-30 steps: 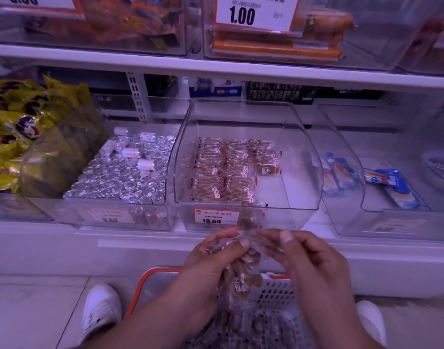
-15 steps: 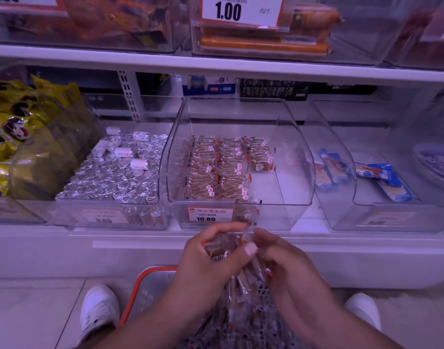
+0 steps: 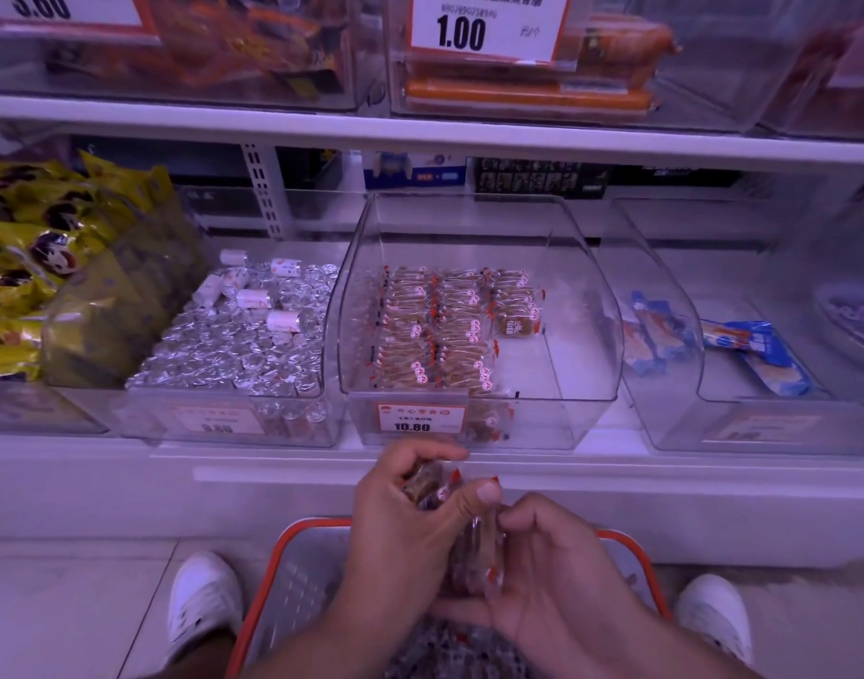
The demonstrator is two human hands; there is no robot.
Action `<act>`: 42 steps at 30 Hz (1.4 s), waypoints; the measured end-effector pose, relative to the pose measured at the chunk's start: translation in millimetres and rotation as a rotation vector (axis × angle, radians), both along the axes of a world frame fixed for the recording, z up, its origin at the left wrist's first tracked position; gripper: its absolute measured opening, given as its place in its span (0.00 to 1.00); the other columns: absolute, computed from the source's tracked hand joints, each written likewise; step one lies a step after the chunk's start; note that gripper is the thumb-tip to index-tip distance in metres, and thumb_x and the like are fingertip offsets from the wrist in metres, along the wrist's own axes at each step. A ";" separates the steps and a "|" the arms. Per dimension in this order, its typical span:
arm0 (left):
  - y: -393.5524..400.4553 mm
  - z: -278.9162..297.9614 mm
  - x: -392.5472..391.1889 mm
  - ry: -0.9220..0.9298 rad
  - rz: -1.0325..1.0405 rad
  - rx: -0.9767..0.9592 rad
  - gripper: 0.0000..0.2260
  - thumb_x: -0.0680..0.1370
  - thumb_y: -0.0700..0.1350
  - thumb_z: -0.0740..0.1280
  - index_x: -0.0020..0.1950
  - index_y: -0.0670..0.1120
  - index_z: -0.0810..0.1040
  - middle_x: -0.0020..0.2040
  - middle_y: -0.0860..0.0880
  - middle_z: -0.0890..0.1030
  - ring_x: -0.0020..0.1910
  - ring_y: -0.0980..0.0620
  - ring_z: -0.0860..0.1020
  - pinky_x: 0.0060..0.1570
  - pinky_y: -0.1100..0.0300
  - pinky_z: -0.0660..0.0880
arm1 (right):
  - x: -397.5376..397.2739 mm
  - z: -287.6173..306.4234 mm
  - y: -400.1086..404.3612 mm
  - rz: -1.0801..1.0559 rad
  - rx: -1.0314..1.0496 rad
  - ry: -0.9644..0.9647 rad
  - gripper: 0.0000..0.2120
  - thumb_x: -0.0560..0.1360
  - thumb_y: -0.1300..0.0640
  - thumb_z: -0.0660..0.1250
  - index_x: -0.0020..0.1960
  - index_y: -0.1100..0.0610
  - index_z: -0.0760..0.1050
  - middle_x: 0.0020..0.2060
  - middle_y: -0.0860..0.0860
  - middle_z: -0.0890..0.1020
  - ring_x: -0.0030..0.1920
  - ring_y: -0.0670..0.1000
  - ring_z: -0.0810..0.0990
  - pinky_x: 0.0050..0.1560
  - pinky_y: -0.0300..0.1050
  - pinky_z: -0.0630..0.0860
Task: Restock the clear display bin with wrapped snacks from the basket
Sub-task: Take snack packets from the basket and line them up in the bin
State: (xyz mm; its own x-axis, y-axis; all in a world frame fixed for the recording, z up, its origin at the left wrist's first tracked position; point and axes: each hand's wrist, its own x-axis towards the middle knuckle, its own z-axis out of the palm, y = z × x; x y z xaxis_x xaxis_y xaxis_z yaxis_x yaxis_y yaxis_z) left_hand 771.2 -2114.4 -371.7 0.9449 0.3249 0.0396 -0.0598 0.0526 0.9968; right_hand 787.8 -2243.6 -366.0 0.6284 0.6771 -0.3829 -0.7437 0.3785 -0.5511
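A clear display bin [image 3: 586,335] stands on the lower shelf, its left two thirds lined with rows of brown wrapped snacks [image 3: 434,330]; the right third is bare. Below it, over the orange-rimmed basket [image 3: 268,570], my left hand [image 3: 410,526] grips a bunch of the same wrapped snacks [image 3: 425,487] between thumb and curled fingers. My right hand [image 3: 552,575] curls round the lower part of that bunch [image 3: 474,556], fingertips pinching the wrappers. More snacks lie in the basket under my wrists.
A bin of silver foil sweets [image 3: 234,350] sits left of the target bin, yellow packets [image 3: 33,267] further left. A clear bin with blue packets [image 3: 758,355] is on the right. An upper shelf edge [image 3: 420,129] overhangs. My white shoes [image 3: 199,605] flank the basket.
Both hands sank a little toward the basket and closed round the snack bunch, which is now gathered tighter between them.
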 end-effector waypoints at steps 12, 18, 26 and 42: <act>32.2 23.4 11.4 0.048 -0.392 -0.346 0.17 0.75 0.41 0.72 0.63 0.50 0.81 0.58 0.47 0.83 0.53 0.48 0.82 0.50 0.57 0.79 | 23.2 11.7 -20.9 0.110 -0.078 -0.110 0.24 0.72 0.54 0.60 0.66 0.61 0.77 0.61 0.66 0.78 0.56 0.66 0.79 0.53 0.60 0.79; 9.2 5.2 7.5 -0.012 0.018 -0.019 0.09 0.70 0.40 0.74 0.49 0.50 0.86 0.42 0.50 0.87 0.38 0.57 0.83 0.39 0.65 0.78 | 17.2 6.5 -7.7 -0.016 0.021 -0.053 0.24 0.70 0.58 0.61 0.63 0.63 0.78 0.55 0.63 0.81 0.48 0.59 0.83 0.53 0.61 0.79; -2.5 9.0 5.4 0.019 -0.089 0.115 0.19 0.67 0.53 0.76 0.55 0.50 0.77 0.46 0.55 0.84 0.43 0.62 0.82 0.44 0.69 0.75 | 24.4 12.0 -7.4 0.050 0.070 -0.061 0.27 0.68 0.58 0.57 0.62 0.66 0.78 0.61 0.63 0.80 0.50 0.57 0.83 0.54 0.58 0.78; -7.8 29.5 15.6 -0.224 -0.064 0.236 0.20 0.65 0.61 0.72 0.55 0.59 0.76 0.49 0.59 0.83 0.44 0.62 0.82 0.43 0.72 0.74 | 18.0 46.0 -11.9 -0.053 -0.003 -0.179 0.24 0.63 0.60 0.66 0.59 0.65 0.79 0.42 0.60 0.84 0.35 0.55 0.82 0.31 0.46 0.76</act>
